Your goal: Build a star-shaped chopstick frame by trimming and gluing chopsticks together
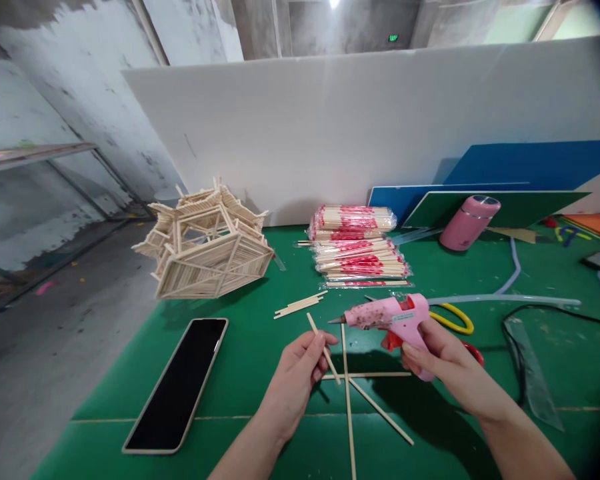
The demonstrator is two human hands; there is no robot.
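My left hand (297,373) pinches a short wooden stick (323,347) and holds it slanted above the green table (240,347). My right hand (445,363) grips a pink hot glue gun (393,319). Its nozzle points left, a short gap from the stick's upper end. Below my hands, three long sticks (350,393) lie crossed on the table, joined near their middle.
A stick-built model house (207,243) stands at the back left. A phone (180,381) lies face up at the front left. Wrapped chopstick bundles (357,250), loose sticks (300,305), yellow-handled scissors (455,319), a pink flask (469,222), a black cable (515,340) and coloured boards (505,180) fill the back and right.
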